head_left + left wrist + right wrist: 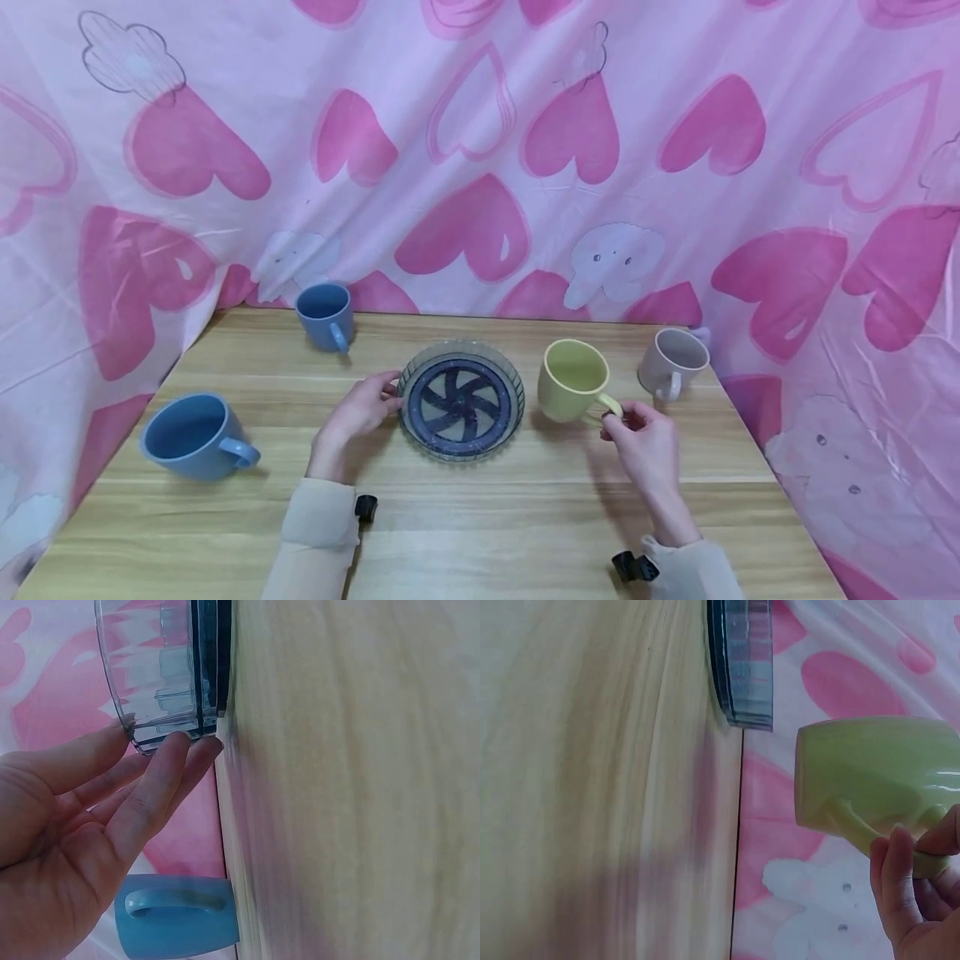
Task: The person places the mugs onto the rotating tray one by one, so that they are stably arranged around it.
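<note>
A round clear dish (512,433) with ribbed walls and a dark blue swirl-patterned base sits mid-table. My left hand (367,406) holds it at its left side; in the left wrist view the thumb meets the rim and the fingertips (175,742) lie along the lower wall. To the right of the dish, a yellow-green mug (567,396) is lifted off the table, upright, its opening facing up. My right hand (643,442) pinches the mug's handle between thumb and fingers. The right wrist view shows the mug (877,769) from the side.
One blue mug (327,321) stands at the back left, another blue mug (197,442) at the near left. A greyish-pink mug (671,362) is at the back right, just beyond the yellow-green one. A pink heart-patterned curtain (465,242) hangs behind the wooden table (465,533).
</note>
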`<state>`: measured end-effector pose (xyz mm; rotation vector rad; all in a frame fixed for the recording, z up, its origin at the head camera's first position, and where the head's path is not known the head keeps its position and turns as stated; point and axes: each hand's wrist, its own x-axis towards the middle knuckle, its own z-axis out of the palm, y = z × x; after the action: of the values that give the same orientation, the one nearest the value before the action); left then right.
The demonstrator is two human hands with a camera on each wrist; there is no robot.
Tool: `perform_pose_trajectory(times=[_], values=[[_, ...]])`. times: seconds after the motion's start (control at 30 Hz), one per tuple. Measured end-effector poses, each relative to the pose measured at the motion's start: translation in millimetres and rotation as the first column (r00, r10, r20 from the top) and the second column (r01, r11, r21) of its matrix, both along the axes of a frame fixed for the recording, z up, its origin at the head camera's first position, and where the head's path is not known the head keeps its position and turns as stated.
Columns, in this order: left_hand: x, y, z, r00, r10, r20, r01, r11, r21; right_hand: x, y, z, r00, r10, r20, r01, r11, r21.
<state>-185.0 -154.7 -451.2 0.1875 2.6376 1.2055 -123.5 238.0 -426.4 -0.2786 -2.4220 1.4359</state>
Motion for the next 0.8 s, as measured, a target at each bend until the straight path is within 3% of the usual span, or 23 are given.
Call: perform_pose_trajectory(times=[0.2,0.47,0.67,0.8], values=[[0.1,0.1,0.5,1.000,0.003,0.019,-0.003,1.000,0.002,-13.4,-15.5,-0.7,0.998,0.050,-0.049,-0.051,0.999,-0.018],[0.5,0.4,-1.6,1.000,0.005,0.011,-0.005,1.000,0.010,-29.8,-40.4,-12.8,0.990,0.109,-0.094,-0.125,0.975,-0.182],[0.7,0.9,0.5,1.000,0.002,0.008,-0.002,1.000,0.018,-45.1,-51.8,-12.8,0.977,0.169,-0.126,-0.189,0.968,-0.167],[0.1,0.3,1.3,1.000,0.007,0.008,-0.007,1.000,0.005,-56.8,-59.1,-10.3,0.969,0.224,-0.102,-0.236,0.963,-0.132]])
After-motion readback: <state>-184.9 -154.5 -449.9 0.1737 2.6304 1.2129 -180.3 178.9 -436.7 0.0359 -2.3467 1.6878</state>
